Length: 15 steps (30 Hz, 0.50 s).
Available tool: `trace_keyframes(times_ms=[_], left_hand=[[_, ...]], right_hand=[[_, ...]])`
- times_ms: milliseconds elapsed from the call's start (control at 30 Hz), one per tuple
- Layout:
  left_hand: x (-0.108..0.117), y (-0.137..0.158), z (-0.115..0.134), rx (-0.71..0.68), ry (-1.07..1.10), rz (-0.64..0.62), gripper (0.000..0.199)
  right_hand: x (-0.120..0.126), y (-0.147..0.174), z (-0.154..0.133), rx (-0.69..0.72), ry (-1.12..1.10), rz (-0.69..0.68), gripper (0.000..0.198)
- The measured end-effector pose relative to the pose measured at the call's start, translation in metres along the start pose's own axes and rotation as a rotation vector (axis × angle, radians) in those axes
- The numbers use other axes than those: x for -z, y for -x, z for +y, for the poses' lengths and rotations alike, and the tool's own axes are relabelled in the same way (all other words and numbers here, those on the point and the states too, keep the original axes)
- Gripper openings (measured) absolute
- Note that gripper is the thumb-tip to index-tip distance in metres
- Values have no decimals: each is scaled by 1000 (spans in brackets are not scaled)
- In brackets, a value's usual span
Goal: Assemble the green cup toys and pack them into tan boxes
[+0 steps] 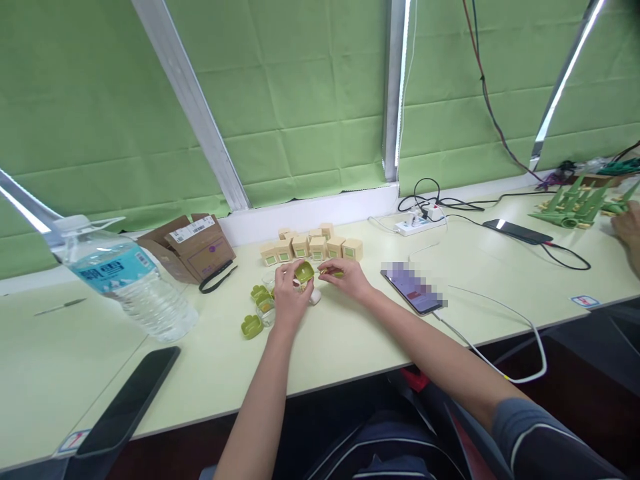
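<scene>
My left hand is closed around the edge of a small green cup-shaped plastic piece, its hollow side showing. Close by on the right, my right hand pinches something small and yellowish at its fingertips, too small to name. A white rounded piece lies just below the fingers. Left of my left hand are more green cup-shaped pieces with scalloped tops, and a clear small container. Behind my hands stand several beige box-like pieces with green panels, grouped in rows.
On the left are a large water bottle, a cardboard box and a black phone. To the right lie a cabled phone, a power strip, another dark phone and green cone-shaped pieces near another person's hand.
</scene>
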State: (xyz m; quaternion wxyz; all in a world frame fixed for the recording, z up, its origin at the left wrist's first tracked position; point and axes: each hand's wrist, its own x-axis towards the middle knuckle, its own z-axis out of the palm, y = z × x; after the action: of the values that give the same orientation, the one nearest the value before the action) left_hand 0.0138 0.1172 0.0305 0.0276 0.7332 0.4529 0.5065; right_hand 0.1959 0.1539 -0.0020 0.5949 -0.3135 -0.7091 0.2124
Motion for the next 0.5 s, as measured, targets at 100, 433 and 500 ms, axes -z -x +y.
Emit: trace_keyframes(times_ms=[100, 433, 500], left_hand=[[-2, 1, -2, -2, -2, -17, 44], [-6, 2, -7, 4, 5, -68, 48], [-6, 2, -6, 6, 8, -80, 49]], right_hand=[[0, 0, -1, 8, -4, 10, 28], [3, 0, -9, 57, 8, 21, 25], [3, 0, -11, 63, -1, 43, 25]])
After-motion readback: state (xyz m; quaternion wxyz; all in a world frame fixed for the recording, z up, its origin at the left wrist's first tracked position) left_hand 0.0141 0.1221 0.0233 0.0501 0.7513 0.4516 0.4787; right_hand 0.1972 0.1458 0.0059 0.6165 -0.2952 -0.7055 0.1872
